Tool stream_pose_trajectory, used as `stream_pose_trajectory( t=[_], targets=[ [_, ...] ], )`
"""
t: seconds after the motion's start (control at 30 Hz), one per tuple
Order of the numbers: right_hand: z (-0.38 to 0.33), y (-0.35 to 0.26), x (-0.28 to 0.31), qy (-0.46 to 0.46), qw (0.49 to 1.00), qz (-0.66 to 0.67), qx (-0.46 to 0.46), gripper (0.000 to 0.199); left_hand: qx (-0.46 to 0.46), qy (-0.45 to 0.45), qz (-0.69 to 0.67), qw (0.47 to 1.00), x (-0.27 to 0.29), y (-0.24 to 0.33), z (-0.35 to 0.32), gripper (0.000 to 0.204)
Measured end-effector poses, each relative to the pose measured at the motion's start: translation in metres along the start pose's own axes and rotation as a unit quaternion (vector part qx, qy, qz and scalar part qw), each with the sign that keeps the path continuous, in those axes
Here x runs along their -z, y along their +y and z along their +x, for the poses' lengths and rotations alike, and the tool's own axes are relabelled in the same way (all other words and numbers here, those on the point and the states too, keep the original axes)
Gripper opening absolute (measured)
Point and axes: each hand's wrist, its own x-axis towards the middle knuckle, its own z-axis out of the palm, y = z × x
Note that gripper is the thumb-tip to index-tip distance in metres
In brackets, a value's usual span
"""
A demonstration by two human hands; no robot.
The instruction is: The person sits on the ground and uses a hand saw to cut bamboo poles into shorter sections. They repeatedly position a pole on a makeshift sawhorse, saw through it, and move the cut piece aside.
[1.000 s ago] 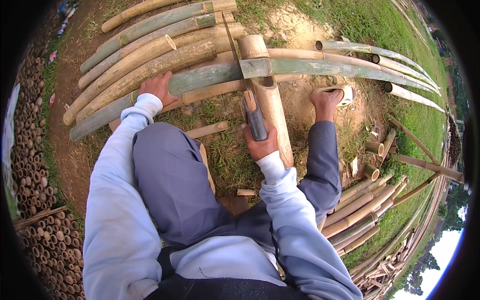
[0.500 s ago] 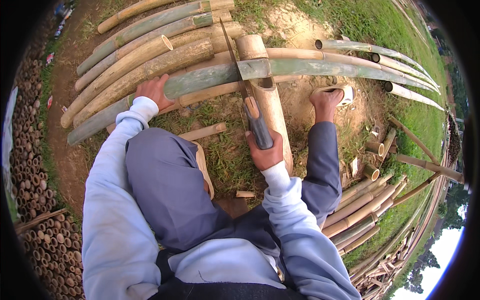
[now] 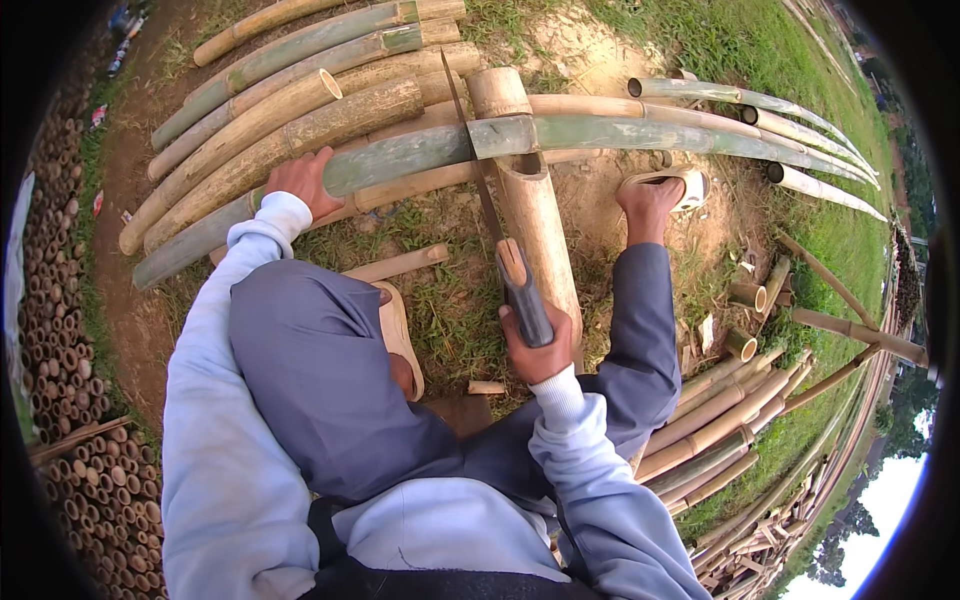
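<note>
A long green bamboo pole (image 3: 410,160) lies across in front of me, resting on a thick, pale bamboo support (image 3: 540,225). My right hand (image 3: 540,345) is closed round the dark handle of a handsaw (image 3: 487,200). The saw's blade crosses the green pole just left of the support and touches it. My left hand (image 3: 304,184) wraps over the same pole farther left, its fingers curled on the upper side. Whether the blade sits in a cut I cannot tell.
Several bamboo poles (image 3: 290,140) lie side by side at the far left. Cut bamboo lengths (image 3: 710,420) are heaped at the right, with a leaning frame of poles (image 3: 850,330) beyond. Stacked bamboo ends (image 3: 100,490) fill the left edge. A short bamboo piece (image 3: 400,263) lies near my left foot.
My right hand has drawn the saw back toward me, so its handle is lower and nearer. My left knee has shifted slightly left. The left hand keeps its hold on the pole.
</note>
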Motion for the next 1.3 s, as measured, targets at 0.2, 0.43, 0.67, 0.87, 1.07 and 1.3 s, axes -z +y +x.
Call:
stream_pose_trajectory(
  t=[0.2, 0.43, 0.67, 0.87, 1.07, 1.3],
  targets=[
    [0.0, -0.011, -0.009, -0.015, 1.0, 0.022, 0.016, 0.017, 0.0, -0.007, 0.0, 1.0, -0.004, -0.006, 0.005, 0.082],
    [-0.108, -0.024, 0.049, -0.025, 1.0, -0.005, -0.004, 0.027, 0.011, 0.004, 0.004, 1.0, -0.015, -0.017, 0.0, 0.085],
    [0.047, -0.015, -0.015, -0.022, 0.999, -0.022, 0.033, 0.017, -0.003, -0.008, -0.017, 1.0, -0.003, -0.002, 0.008, 0.086],
    [-0.129, -0.022, 0.051, -0.038, 0.998, -0.029, -0.036, 0.031, 0.011, -0.026, -0.014, 0.999, -0.003, -0.017, -0.003, 0.084],
    [-0.009, -0.008, 0.004, -0.026, 0.999, 0.001, 0.031, 0.018, 0.005, -0.027, -0.025, 0.999, -0.006, -0.008, 0.004, 0.085],
    [-0.031, -0.006, 0.004, -0.02, 1.0, 0.016, 0.005, 0.024, 0.007, -0.013, -0.027, 1.0, -0.011, -0.013, 0.006, 0.084]
  ],
)
